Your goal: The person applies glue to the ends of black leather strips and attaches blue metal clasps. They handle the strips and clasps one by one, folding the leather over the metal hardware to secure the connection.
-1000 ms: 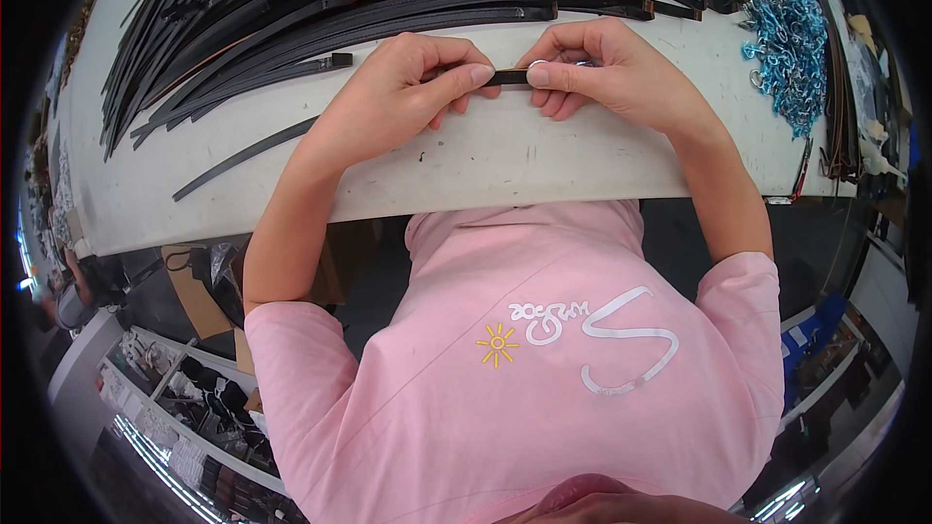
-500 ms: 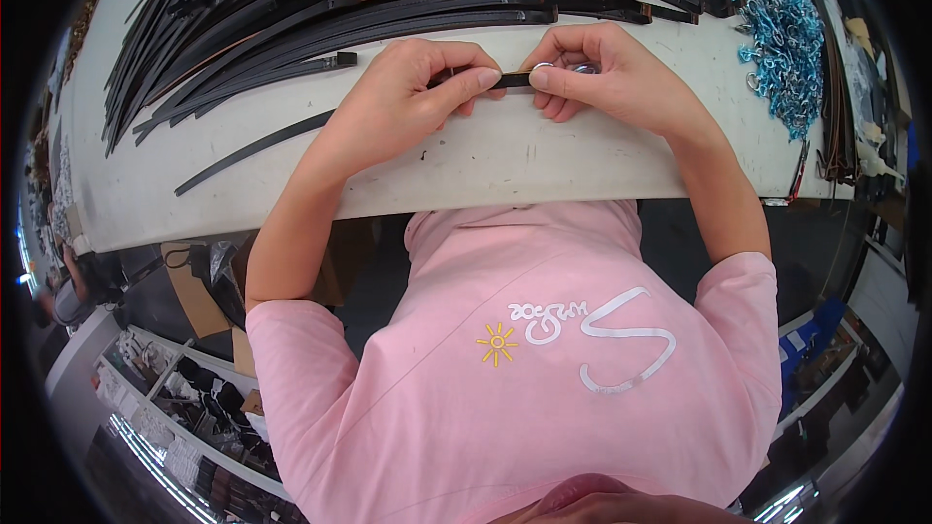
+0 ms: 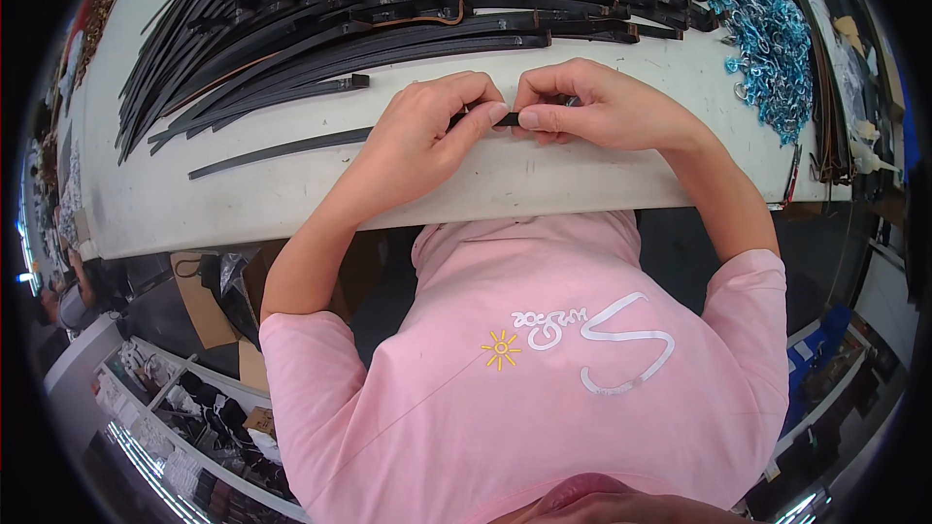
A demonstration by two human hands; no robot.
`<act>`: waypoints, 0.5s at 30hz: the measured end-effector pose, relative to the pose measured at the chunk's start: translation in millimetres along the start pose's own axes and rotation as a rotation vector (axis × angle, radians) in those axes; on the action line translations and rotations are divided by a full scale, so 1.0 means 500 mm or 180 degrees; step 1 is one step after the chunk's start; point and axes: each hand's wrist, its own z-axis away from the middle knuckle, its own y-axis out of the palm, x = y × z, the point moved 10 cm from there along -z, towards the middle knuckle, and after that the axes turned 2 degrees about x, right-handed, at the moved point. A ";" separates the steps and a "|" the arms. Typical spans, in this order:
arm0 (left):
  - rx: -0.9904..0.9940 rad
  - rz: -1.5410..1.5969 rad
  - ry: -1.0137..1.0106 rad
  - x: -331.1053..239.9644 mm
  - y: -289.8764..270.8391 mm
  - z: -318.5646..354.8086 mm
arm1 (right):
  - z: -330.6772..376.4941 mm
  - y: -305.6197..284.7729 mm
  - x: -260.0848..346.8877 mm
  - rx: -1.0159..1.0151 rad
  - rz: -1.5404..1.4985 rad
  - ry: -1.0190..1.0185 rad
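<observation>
A long black strap, leather-like, lies curved across the front of the white table and runs up into my hands. My left hand is closed on it, pinching near its right end between thumb and fingers. Beside it, almost touching, my right hand pinches the tip of the same strap. Only a short dark piece shows between the two thumbs. Something small and shiny sits partly hidden behind my right fingers; its shape cannot be made out.
Many black straps lie heaped along the back of the white table. A pile of silvery metal rings or clasps with blue wrapping rests at the right, beside hanging brown strips. Below the table stands an opened cardboard box.
Both hands have come slightly lower in view, and their fingertips are closer together on the strap. The metal ring seen at my right thumb is now mostly hidden.
</observation>
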 end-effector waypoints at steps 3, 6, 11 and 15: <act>0.0012 0.0184 -0.0193 0.016 0.009 0.003 | 0.006 0.000 0.017 -0.0247 0.0760 -0.0013; -0.0045 0.0074 -0.0057 0.017 0.014 0.013 | 0.017 0.011 0.043 -0.0731 0.1509 -0.0468; -0.0775 -0.0474 -0.0121 0.001 -0.065 0.060 | 0.044 0.001 0.016 -0.0303 0.0190 0.0077; -0.1251 -0.1509 -0.0016 0.022 -0.107 0.119 | 0.129 -0.090 0.042 -0.1258 0.0711 -0.0384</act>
